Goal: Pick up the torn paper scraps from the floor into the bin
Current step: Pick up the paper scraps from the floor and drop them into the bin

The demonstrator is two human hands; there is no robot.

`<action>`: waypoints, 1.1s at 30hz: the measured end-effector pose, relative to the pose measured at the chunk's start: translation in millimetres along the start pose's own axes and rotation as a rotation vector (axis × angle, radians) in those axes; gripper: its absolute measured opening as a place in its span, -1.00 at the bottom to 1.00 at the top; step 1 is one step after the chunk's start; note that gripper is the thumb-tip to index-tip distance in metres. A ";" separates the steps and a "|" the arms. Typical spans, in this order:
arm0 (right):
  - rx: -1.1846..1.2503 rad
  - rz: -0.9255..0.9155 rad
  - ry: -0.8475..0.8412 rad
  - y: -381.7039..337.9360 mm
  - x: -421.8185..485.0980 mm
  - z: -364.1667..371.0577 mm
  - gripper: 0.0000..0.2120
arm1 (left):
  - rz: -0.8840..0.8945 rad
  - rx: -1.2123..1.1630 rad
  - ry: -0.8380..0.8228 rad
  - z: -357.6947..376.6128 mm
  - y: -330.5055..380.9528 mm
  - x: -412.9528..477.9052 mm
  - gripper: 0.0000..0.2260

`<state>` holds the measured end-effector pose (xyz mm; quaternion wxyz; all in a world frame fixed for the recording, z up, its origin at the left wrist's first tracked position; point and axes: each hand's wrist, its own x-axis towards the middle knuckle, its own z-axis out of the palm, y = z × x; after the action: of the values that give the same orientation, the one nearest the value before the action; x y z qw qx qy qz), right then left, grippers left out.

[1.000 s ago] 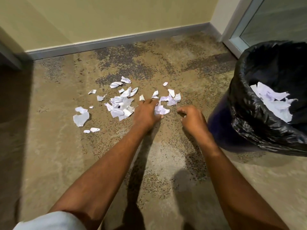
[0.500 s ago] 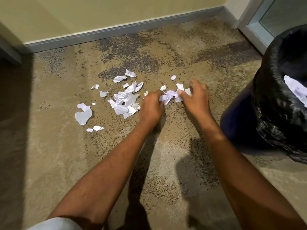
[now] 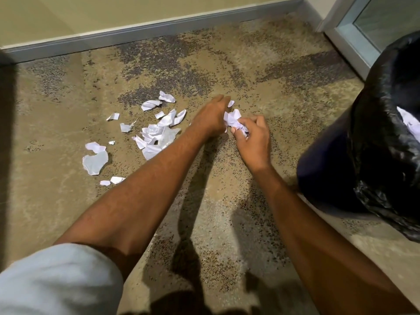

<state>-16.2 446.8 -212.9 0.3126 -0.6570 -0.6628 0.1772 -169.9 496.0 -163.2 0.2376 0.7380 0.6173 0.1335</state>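
As we looked down at the speckled floor [image 3: 56, 137], both bare arms reached out to a wad [image 3: 232, 117] of crumpled white paper held low between the hands. Our right hand [image 3: 254, 142] had its grip clamped on the wad, thumb and curled fingers pinching its near end. Our left hand [image 3: 211, 119] lay against the wad's left side, its back to the camera and fingers bent down towards the floor; we could not tell whether its grip was closed on the paper or merely touching it. One small scrap [image 3: 231, 103] lay just beside the left fingertips. The loose scraps [image 3: 159, 135] lay on the floor left of that hand, the thickest cluster partly hidden by our left arm [image 3: 147, 178], with a bigger piece [image 3: 95, 162] and a few bits well apart further left. The dark-bodied bin [image 3: 322, 160] stood at the right edge, near the right hand, a glossy black liner [image 3: 386, 105] folded over its rim; white paper [image 3: 409, 120] showed inside it. A grey skirting [image 3: 159, 30] ran beyond the scraps, a glass door [image 3: 375, 19] stood behind the bin, and a pale sleeve [image 3: 56, 280] filled the lower left corner.
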 end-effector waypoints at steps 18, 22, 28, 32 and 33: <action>-0.043 0.039 -0.103 -4.6 22.1 1.8 -0.18 | 0.086 -0.072 0.183 20.0 -10.8 13.6 -0.80; 0.007 0.037 -0.221 -9.7 33.1 -6.4 -0.37 | 0.037 -0.087 0.274 26.9 -11.2 2.8 -0.85; -0.030 -0.038 -0.227 -20.9 24.5 -6.7 -0.68 | 0.007 -0.126 0.339 29.5 -11.2 -15.0 -0.87; -0.023 0.025 -0.220 -33.2 18.9 -0.2 -0.84 | -0.069 -0.136 0.338 29.8 -10.4 -27.0 -0.91; -0.021 0.055 -0.220 -38.1 16.1 1.7 -0.85 | -0.083 -0.143 0.337 29.2 -9.8 -30.8 -0.91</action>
<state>-45.4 460.0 -186.6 0.2260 -0.6548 -0.6765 0.2501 -170.1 461.7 -190.1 0.1881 0.6602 0.6673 0.2889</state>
